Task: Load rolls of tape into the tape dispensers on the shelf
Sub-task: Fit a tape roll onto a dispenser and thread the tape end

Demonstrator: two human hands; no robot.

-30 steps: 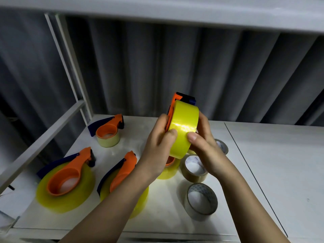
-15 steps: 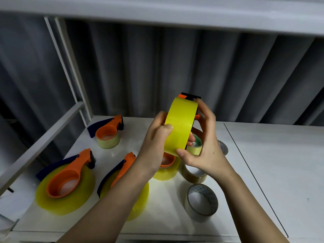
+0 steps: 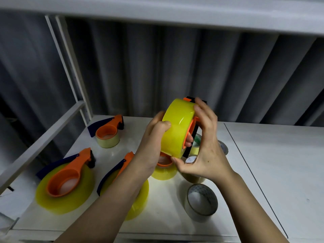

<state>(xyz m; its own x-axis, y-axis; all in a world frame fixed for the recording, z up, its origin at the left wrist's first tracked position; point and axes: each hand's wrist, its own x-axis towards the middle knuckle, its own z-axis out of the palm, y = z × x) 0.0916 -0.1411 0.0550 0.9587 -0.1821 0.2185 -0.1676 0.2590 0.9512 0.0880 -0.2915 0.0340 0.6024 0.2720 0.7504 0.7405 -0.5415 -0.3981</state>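
Note:
I hold a yellow tape roll up over the shelf, seated on an orange and black dispenser whose orange ring shows on the roll's right side. My left hand grips the roll from the left, thumb on its face and fingertips showing through the core. My right hand curls round the roll and dispenser from the right, thumb under the roll's lower edge, fingers over the top. Loaded dispensers lie on the white shelf: a small one at the back left, a large one at the front left, another partly behind my left forearm.
Loose rolls lie under and near my hands: a clear roll at the front, a brown one and a yellow roll with an orange ring half hidden. A white frame post and rail bound the left side. A second shelf panel lies right.
The roll and dispenser have been turned in my hands, so the orange ring now shows on the right side. My right fingers moved up over the top of the roll.

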